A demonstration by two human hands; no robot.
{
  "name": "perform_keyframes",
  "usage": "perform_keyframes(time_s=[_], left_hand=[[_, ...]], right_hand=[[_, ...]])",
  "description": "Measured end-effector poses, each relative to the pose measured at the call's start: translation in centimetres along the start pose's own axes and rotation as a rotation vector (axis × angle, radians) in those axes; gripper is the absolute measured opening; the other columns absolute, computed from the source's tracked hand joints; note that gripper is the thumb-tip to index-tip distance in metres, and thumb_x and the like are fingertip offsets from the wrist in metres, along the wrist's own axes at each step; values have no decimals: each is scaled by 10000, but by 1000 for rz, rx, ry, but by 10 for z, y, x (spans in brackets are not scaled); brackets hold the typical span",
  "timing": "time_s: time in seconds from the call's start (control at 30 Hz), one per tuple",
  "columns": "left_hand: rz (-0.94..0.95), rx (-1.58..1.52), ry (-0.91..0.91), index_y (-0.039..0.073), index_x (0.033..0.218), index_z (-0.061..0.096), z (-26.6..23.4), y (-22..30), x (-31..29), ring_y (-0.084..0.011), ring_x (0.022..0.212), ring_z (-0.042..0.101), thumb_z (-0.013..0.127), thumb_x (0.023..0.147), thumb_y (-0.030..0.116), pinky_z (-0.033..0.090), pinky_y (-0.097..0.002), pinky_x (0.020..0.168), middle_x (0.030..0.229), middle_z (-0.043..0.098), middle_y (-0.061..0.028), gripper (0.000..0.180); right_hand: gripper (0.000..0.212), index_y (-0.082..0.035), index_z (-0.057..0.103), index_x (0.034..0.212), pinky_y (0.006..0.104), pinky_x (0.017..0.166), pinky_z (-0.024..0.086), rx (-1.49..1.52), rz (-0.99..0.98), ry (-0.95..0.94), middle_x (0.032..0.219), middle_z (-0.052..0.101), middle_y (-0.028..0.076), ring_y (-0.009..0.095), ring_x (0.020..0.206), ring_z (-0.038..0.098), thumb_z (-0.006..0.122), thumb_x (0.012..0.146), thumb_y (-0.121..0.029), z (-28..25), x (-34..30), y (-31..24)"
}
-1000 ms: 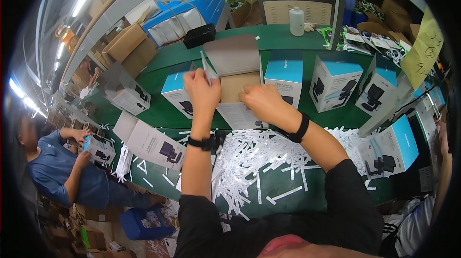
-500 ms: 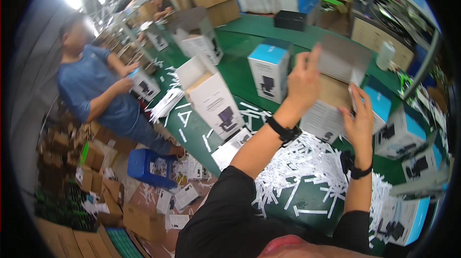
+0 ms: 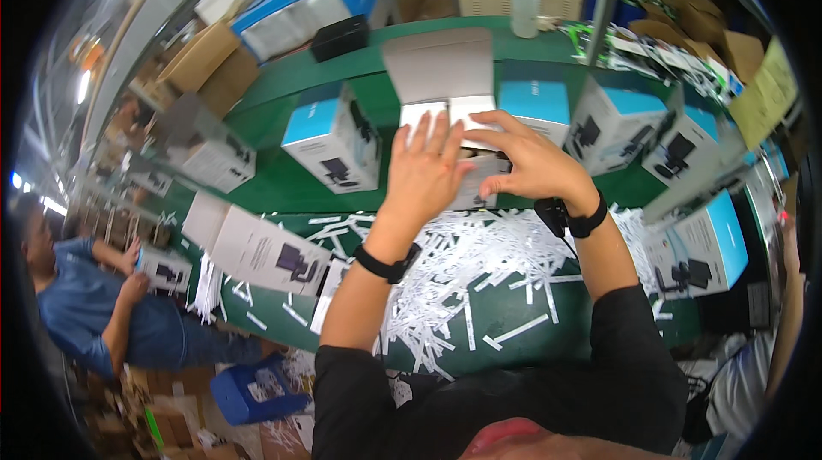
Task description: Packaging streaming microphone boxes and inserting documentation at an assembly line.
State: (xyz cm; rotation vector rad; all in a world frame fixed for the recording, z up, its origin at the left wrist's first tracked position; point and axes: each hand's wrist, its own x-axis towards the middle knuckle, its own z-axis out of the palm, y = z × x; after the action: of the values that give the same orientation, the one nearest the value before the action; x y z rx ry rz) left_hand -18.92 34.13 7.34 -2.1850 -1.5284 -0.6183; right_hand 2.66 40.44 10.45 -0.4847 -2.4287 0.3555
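Observation:
In front of me on the green bench (image 3: 282, 190) stands a carton (image 3: 473, 193) with its wide grey lid (image 3: 438, 66) raised at the back. The pale side flaps are folded inward over its top. My left hand (image 3: 424, 169) lies on the left flap, palm down with the fingers stretched out. At the carton's right front edge is my right hand (image 3: 539, 164), fingers bent over the top and thumb apart from them, gripping nothing visible. Both hands hide much of the opening and the front.
Blue-topped printed cartons (image 3: 334, 139) stand on both sides. White paper strips (image 3: 479, 259) cover the near bench. At left an open carton (image 3: 257, 246) lies tilted, and a co-worker (image 3: 111, 289) holds a small carton. A bottle (image 3: 525, 13) stands behind, near a metal post (image 3: 606, 6).
My view has swung to the right. My left hand came down from beside the raised lid onto the flaps, and the brown inside that showed earlier is now covered.

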Motion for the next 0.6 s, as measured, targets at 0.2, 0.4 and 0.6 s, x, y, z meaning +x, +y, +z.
perform_keyframes(time_s=[0.2,0.4,0.6], left_hand=[[-2,24,1,69,1416,576,13,22,3,-422,1384,472,680,935,354,345,-575,1128,1438,557,-248,569],[-45,-58,120,34,1324,641,10,24,5,-351,1143,558,755,868,311,373,-553,1088,1392,588,-211,546],[-24,-101,167,49,1303,652,10,17,2,-309,1054,527,760,857,310,388,-489,1010,1114,615,-93,528]], right_hand=[[469,-43,456,1410,338,923,469,370,504,103,1191,519,106,217,998,561,588,978,-171,-72,-66,6],[718,-98,330,1452,232,826,412,807,731,-236,1131,439,48,106,912,440,526,806,146,34,-201,23],[571,-17,380,1354,297,814,456,463,700,66,1025,493,91,185,883,515,520,846,203,76,-221,-44]])
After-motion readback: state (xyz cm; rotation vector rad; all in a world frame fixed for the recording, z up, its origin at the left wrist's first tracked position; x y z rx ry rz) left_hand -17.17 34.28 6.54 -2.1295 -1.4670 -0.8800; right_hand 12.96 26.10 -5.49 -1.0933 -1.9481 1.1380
